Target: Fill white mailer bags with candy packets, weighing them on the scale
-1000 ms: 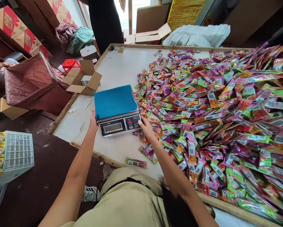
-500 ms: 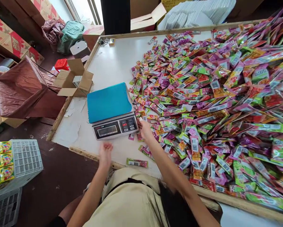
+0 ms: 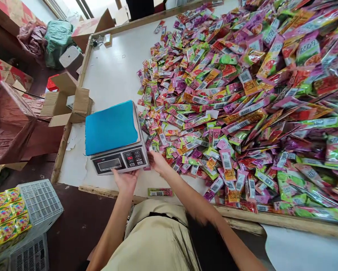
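A digital weighing scale (image 3: pixel 116 165) with a blue top plate (image 3: pixel 112 128) is at the left part of the table, its display and keypad facing me. My left hand (image 3: pixel 126 180) is palm up at the scale's front edge, thumb against the front and fingers partly hidden beneath. My right hand (image 3: pixel 158 162) grips the scale's front right corner; its fingertips are partly hidden. A single pink and green snack packet (image 3: pixel 159 192) lies near the table's front edge. A big heap of similar packets (image 3: pixel 214 101) begins right beside the scale.
An open cardboard box (image 3: pixel 82 103) stands at the table's left edge, with a reddish-brown sack (image 3: pixel 11 116) beyond it. Wooden strips (image 3: pixel 101 191) border the table. White crates (image 3: pixel 40 201) with yellow packs stand on the floor at left. A small box (image 3: pixel 107 39) sits at the far corner.
My left hand has come up to the scale's front edge and taken hold from below. My right hand stays at the scale's right side. The whole view has shifted.
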